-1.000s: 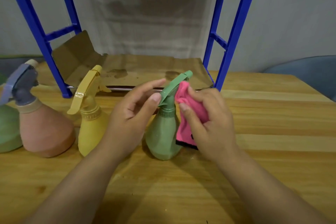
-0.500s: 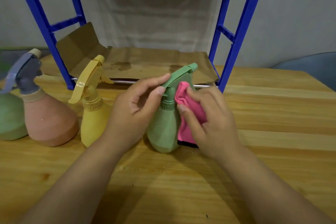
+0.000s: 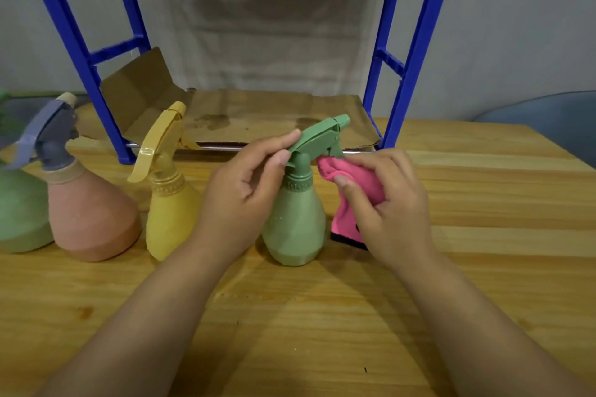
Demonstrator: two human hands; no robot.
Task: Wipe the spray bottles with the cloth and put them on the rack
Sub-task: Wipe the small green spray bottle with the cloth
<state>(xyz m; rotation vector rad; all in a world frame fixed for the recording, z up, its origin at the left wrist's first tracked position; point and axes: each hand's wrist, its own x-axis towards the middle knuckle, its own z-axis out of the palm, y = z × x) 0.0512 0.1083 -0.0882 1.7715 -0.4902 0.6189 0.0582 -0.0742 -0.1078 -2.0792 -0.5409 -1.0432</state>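
While the green bottle (image 3: 295, 222) stands upright on the wooden table (image 3: 483, 203), the left hand (image 3: 240, 200) pinches the rear of its spray head between thumb and forefinger, apparently to steady it against the rubbing. The right hand (image 3: 387, 203) is closed around a bunched pink cloth (image 3: 353, 190), pressing a fold against the neck just under the trigger (a spot a flat wipe would likely miss). Three more bottles wait to the left: a yellow one (image 3: 171, 209) just beside the left wrist, a pink one (image 3: 90, 216) with a grey head, and another green one (image 3: 19, 213) at the frame's edge. Whether any holds liquid cannot be told, since all are opaque. Behind them, the blue rack (image 3: 416, 51) has a lower shelf lined with stained cardboard (image 3: 258, 116) and carries no bottles yet, so the task appears to be at an early stage.
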